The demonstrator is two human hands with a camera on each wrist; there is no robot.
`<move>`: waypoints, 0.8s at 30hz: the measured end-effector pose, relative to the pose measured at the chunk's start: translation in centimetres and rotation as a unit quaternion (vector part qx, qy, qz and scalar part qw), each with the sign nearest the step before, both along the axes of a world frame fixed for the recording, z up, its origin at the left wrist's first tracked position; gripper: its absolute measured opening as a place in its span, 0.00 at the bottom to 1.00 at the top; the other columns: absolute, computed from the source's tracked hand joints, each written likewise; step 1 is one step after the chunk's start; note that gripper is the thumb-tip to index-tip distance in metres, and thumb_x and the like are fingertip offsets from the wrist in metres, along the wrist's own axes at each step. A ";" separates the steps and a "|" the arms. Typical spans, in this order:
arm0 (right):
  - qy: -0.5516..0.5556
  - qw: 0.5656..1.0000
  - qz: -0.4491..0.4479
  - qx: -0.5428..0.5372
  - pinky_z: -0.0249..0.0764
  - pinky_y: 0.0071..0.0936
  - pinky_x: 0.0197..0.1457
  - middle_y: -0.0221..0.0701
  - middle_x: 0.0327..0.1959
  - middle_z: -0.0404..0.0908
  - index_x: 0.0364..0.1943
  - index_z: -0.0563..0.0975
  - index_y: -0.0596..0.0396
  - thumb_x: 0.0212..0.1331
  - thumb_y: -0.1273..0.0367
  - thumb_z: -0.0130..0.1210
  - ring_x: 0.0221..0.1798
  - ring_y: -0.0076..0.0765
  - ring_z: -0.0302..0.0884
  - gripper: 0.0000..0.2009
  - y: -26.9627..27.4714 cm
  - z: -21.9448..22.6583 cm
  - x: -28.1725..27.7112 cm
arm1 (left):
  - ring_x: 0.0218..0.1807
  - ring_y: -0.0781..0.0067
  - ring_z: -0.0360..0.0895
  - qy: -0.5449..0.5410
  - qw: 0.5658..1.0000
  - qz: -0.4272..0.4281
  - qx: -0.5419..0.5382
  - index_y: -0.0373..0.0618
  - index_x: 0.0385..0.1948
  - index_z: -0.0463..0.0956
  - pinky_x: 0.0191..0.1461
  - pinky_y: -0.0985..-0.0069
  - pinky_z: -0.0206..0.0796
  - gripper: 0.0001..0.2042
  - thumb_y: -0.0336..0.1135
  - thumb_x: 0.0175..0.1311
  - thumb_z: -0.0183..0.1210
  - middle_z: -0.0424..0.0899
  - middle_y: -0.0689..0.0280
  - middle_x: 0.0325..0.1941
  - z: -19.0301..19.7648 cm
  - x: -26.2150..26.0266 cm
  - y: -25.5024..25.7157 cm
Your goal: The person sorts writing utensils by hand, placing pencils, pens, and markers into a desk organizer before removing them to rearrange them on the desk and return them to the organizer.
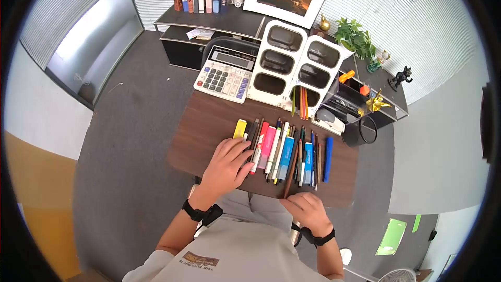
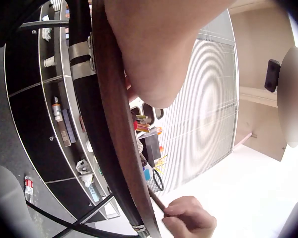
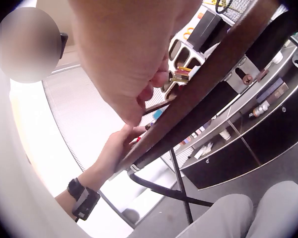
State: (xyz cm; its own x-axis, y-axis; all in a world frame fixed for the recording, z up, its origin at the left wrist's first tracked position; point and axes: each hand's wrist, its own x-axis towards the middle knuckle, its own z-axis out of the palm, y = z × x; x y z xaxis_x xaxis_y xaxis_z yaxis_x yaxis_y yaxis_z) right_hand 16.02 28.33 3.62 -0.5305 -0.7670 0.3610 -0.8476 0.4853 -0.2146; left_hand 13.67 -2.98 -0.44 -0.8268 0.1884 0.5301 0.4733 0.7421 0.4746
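A row of pens, markers and highlighters lies across the brown table (image 1: 209, 149). My left hand (image 1: 224, 169) rests over the row's left end, fingers spread on dark pencils (image 1: 252, 134), beside a yellow highlighter (image 1: 240, 128) and a red-and-white marker (image 1: 258, 151). At the front edge my right hand (image 1: 308, 210) pinches the lower end of a brown pencil (image 1: 293, 169), which slants up over the row next to a blue highlighter (image 1: 286, 157). In the left wrist view the right hand (image 2: 189, 218) grips that pencil (image 2: 157, 201) between thumb and fingers.
Behind the row stand a large calculator (image 1: 224, 75) and a white organizer (image 1: 289, 68) with several coloured pencils in one lower compartment. A stapler (image 1: 330, 120), a black mesh cup (image 1: 360, 131) and a dark desk holder (image 1: 350, 91) stand at the right.
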 end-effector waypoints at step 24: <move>-0.045 0.945 -0.177 -0.271 0.89 0.24 0.44 0.39 0.43 0.94 0.50 0.85 0.66 0.73 0.79 0.63 0.44 0.30 0.94 0.07 -1.1 2.6 -11.6 | 0.69 0.48 0.76 0.020 0.999 -0.004 0.032 0.36 0.49 0.86 0.76 0.47 0.67 0.14 0.36 0.69 0.68 0.82 0.53 0.63 -0.3 0.0 -0.1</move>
State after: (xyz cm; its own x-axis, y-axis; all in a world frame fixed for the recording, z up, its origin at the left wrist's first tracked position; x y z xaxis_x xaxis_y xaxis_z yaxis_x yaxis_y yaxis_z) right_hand 4.38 27.21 6.21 -0.7665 -0.2498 0.5916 -0.6189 0.5336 -0.5764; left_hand 13.69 -3.07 -0.78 -0.8027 0.1594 0.5747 0.4994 0.7064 0.5016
